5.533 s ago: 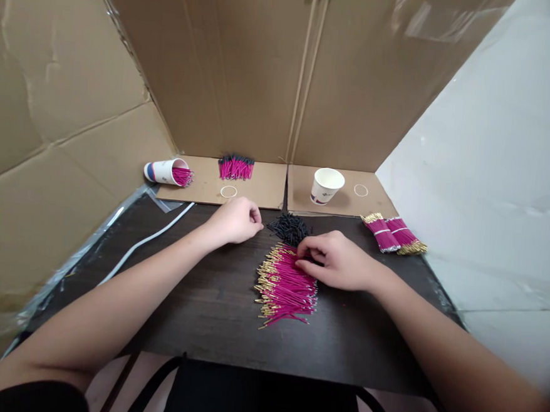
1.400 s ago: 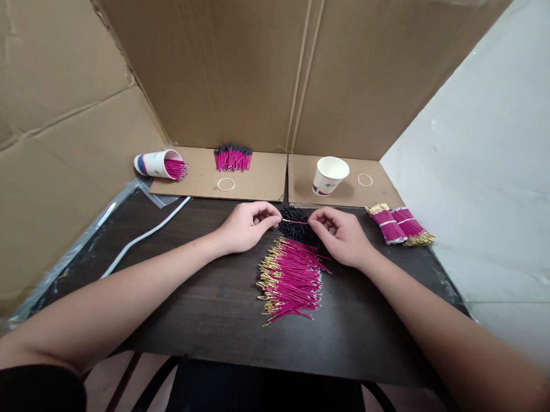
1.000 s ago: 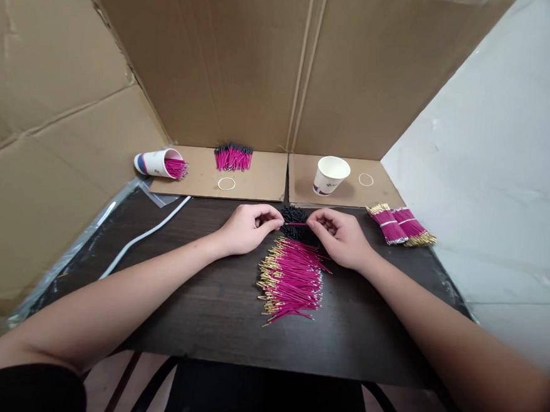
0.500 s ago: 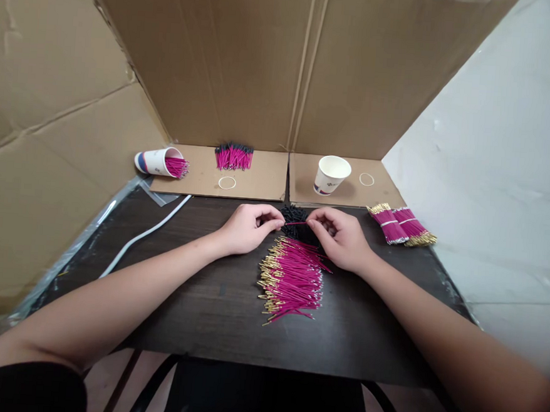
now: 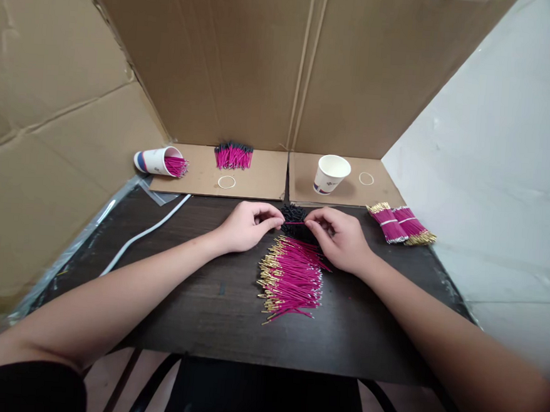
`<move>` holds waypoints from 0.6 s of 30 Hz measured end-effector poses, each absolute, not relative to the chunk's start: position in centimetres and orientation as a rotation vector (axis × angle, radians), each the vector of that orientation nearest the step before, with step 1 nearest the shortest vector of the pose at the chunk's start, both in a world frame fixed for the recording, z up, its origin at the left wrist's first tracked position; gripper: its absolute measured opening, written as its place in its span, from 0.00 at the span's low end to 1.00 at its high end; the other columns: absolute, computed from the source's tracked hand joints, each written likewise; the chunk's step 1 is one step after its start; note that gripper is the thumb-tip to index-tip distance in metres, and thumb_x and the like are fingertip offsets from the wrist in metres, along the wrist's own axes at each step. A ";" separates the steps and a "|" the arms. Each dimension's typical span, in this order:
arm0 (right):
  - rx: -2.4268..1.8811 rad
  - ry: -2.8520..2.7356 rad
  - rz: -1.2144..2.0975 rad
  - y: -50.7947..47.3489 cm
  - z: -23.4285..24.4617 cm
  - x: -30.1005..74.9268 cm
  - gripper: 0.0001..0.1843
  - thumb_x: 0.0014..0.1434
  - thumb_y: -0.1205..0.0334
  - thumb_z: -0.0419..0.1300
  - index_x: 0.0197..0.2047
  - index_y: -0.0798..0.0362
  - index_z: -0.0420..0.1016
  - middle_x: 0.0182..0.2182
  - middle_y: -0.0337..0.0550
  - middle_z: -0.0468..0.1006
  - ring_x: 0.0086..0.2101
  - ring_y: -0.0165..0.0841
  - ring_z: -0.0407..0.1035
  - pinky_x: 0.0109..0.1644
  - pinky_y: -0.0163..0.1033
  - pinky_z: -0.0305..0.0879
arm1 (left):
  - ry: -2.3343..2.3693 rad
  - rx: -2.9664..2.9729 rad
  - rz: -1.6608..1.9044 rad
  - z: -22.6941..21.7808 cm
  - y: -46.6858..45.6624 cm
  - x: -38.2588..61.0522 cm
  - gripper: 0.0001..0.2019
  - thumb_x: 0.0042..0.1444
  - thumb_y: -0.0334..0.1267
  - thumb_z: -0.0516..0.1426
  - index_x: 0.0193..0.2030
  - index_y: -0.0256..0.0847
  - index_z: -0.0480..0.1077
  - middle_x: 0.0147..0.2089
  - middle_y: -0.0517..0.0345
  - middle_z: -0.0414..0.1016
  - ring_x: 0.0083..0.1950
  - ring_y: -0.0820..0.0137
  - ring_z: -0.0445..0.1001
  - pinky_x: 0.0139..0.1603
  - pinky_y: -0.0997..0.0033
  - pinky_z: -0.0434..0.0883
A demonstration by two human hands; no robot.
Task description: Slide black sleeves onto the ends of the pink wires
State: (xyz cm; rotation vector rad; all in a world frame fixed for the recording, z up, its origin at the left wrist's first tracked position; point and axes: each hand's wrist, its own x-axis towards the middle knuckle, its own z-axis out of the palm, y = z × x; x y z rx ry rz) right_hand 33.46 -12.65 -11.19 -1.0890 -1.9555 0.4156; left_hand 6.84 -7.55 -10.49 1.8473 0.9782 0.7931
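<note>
Between my two hands a thin magenta wire (image 5: 294,223) is stretched level. My left hand (image 5: 251,226) pinches its left end, and my right hand (image 5: 336,235) pinches the right end; the fingers cover both tips. Just behind the wire lies a heap of small black sleeves (image 5: 293,212), partly hidden by my fingers. In front of my hands a loose pile of magenta wires (image 5: 295,279) is spread on the dark table (image 5: 192,313), gold tips to the left and silvery ends to the right.
A paper cup (image 5: 154,160) on its side holds magenta wires. Black-tipped wires (image 5: 234,157) and a rubber band (image 5: 226,182) lie on cardboard. An upright cup (image 5: 331,174) and another band (image 5: 366,178) are at back right, near banded wire bundles (image 5: 400,225). A white cable (image 5: 145,234) crosses the left side.
My right hand has shifted very slightly left, toward my left hand, with the wire still held between them. The piles and cups look the same.
</note>
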 end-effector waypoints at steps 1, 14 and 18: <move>-1.108 -1.944 0.434 -12.6 -11.3 33.5 0.12 0.78 0.55 0.62 0.45 0.51 0.81 0.33 0.44 0.82 0.29 0.35 0.70 0.36 0.42 0.69 | 0.981 1.855 0.796 -10.5 -7.6 6.8 0.11 0.68 0.44 0.66 0.44 0.38 0.86 0.38 0.53 0.87 0.34 0.69 0.74 0.37 0.67 0.68; -1.193 -1.916 0.615 -12.6 -11.4 33.6 0.14 0.77 0.51 0.63 0.44 0.51 0.82 0.33 0.44 0.83 0.30 0.35 0.71 0.37 0.43 0.68 | 0.995 1.893 0.843 -10.7 -7.7 6.9 0.12 0.68 0.45 0.66 0.45 0.38 0.87 0.39 0.51 0.88 0.34 0.69 0.75 0.37 0.67 0.70; -1.165 -1.936 0.619 -12.7 -11.2 33.5 0.12 0.75 0.53 0.65 0.43 0.51 0.82 0.32 0.43 0.81 0.29 0.34 0.68 0.36 0.42 0.66 | 0.951 1.781 0.898 -10.7 -7.7 7.0 0.13 0.68 0.46 0.68 0.47 0.36 0.85 0.41 0.49 0.87 0.39 0.67 0.80 0.43 0.66 0.75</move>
